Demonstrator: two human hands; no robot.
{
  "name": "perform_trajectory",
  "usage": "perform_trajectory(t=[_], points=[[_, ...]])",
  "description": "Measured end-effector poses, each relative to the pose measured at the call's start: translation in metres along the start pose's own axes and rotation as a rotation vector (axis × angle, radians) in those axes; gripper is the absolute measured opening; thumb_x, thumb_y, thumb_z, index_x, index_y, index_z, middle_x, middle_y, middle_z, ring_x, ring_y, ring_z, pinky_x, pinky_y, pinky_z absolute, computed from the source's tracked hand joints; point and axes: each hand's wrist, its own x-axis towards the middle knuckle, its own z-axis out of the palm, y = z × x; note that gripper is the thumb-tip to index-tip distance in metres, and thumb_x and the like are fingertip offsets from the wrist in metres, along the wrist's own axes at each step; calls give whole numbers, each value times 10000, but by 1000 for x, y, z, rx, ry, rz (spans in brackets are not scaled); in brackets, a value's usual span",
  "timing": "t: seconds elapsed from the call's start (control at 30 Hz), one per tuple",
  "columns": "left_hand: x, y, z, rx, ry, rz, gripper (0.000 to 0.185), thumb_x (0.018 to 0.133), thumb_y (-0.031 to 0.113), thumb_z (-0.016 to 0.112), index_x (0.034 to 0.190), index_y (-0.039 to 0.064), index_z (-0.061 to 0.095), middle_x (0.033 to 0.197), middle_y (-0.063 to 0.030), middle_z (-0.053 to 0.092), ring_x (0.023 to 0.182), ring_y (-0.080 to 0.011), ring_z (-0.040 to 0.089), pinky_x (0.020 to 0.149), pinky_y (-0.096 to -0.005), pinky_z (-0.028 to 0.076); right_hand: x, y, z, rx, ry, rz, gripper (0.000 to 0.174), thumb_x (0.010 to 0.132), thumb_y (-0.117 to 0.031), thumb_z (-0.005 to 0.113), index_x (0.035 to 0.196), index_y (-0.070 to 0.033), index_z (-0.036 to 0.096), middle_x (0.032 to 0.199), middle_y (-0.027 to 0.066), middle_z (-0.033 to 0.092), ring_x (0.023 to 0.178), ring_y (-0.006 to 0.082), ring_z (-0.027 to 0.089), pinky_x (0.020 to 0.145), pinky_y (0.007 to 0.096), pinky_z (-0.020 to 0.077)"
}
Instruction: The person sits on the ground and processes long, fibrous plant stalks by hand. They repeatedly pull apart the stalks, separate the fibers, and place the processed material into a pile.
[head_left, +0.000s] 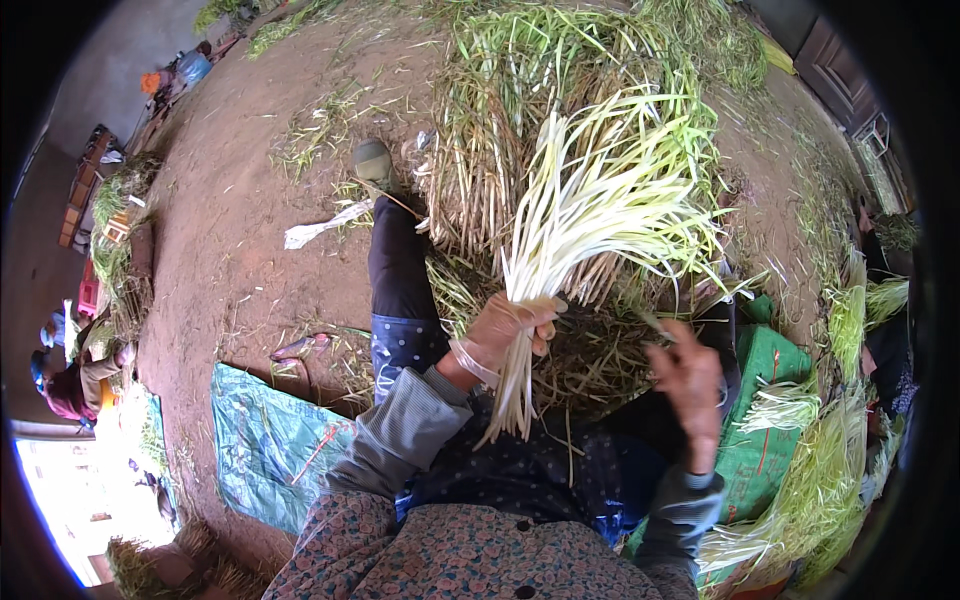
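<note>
My left hand (510, 334), in a thin translucent glove, is closed around a bunch of pale garlic-chive-like stalks (547, 247). Their white ends hang below the fist and the yellow-green leaves fan up and to the right. To the right, my right hand (688, 382) is raised and blurred by motion; whether it holds anything cannot be made out. Beyond the bunch lies a large heap of untrimmed stalks (472, 165) with brownish ends and green tops. Loose leaf scraps (592, 367) lie between my legs, under the hands.
A green woven sack (757, 450) with pale stalks (780, 405) lies at right, beside a long pile of yellow-green leaves (825, 480). A blue-green sheet (270, 442) lies at left. One person (75, 382) sits far left; another (889, 345) is partly visible far right.
</note>
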Motion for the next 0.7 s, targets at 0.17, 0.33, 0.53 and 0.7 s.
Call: perform_trajectory(t=[0.17,0.33,0.53,0.7], points=[[4,-24,-3,148,-61,196,178,824,134,662,955,19,625,702,-38,620,578,-98,588,454,-222,486,33,-80,66,259,66,-236,210,826,-250,648,885,-58,586,576,76,614,459,112,589,396,264,449],[15,-44,-20,657,-2,592,139,839,162,649,897,45,601,788,-51,637,676,-91,597,553,-229,494,50,-97,92,35,132,-553,136,805,-129,666,871,-48,578,573,61,575,477,124,566,447,249,437],[-5,-27,7,73,-116,239,265,810,152,681,1014,19,575,809,-32,624,666,-93,588,545,-213,474,4,-73,90,832,-21,-111,46,838,-20,601,830,-9,557,602,19,564,477,44,486,426,200,384],[-5,-27,19,270,25,187,138,857,112,599,953,24,555,633,2,568,503,-72,529,439,-190,406,14,-74,96,922,97,37,64,867,-33,585,825,2,553,565,-22,517,469,0,450,412,164,352]])
